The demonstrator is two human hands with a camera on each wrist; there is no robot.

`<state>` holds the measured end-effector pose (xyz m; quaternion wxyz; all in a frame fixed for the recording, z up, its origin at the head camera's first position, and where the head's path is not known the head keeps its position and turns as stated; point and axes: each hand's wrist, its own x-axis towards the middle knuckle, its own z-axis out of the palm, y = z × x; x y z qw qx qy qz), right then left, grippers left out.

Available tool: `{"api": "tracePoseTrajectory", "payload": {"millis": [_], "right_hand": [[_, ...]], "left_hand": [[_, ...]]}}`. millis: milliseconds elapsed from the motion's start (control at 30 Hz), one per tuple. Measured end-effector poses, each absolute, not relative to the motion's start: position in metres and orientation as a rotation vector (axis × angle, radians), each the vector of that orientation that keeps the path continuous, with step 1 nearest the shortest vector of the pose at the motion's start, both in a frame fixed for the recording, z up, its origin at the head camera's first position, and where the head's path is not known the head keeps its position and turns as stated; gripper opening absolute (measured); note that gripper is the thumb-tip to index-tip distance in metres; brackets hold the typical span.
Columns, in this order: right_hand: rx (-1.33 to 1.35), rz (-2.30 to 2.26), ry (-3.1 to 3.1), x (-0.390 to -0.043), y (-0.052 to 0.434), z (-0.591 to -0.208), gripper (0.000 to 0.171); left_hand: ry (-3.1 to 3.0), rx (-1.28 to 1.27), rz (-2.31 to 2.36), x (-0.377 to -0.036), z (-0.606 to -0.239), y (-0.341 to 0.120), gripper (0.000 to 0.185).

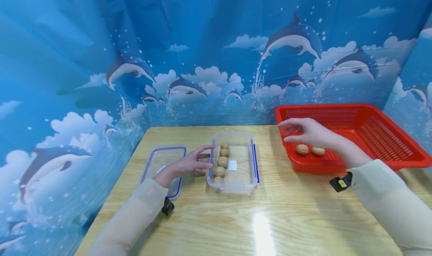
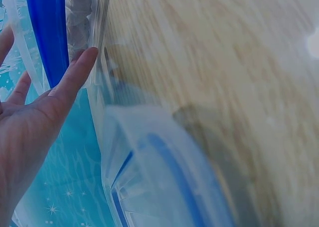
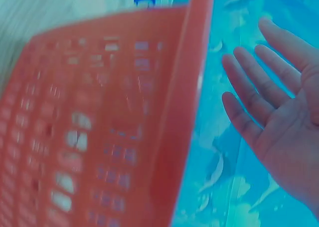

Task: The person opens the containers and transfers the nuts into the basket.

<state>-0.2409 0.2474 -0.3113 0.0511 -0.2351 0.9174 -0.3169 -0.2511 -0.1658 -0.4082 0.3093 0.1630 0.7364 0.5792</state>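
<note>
A clear plastic food container (image 1: pixel 244 177) stands mid-table, with several walnuts (image 1: pixel 222 161) lined up along its left side. My left hand (image 1: pixel 187 163) is at the container's left wall, fingers spread and fingertips right at the rim. In the left wrist view the thumb (image 2: pixel 82 70) reaches toward the wall near a blue strip (image 2: pixel 50 32). My right hand (image 1: pixel 312 133) hovers over the left end of a red plastic basket (image 1: pixel 368 109), fingers apart and holding nothing. Below it, two walnuts (image 1: pixel 302 149) lie in the basket.
The container's clear lid (image 1: pixel 155 164), edged in blue, lies on the table to its left, partly behind the left forearm. A dolphin-printed curtain (image 1: pixel 209 53) hangs behind the wooden table (image 1: pixel 216 222). The basket fills the table's right side.
</note>
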Motion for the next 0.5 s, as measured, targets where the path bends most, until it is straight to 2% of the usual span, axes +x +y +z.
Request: {"api": "tracePoseTrajectory", "payload": {"millis": [500], "right_hand": [[-0.986,-1.07,2.559,-0.241,0.186,-0.336,0.046]], "left_hand": [[1.966,0.442,1.518,-0.252,-0.409,-0.167,0.069]]}}
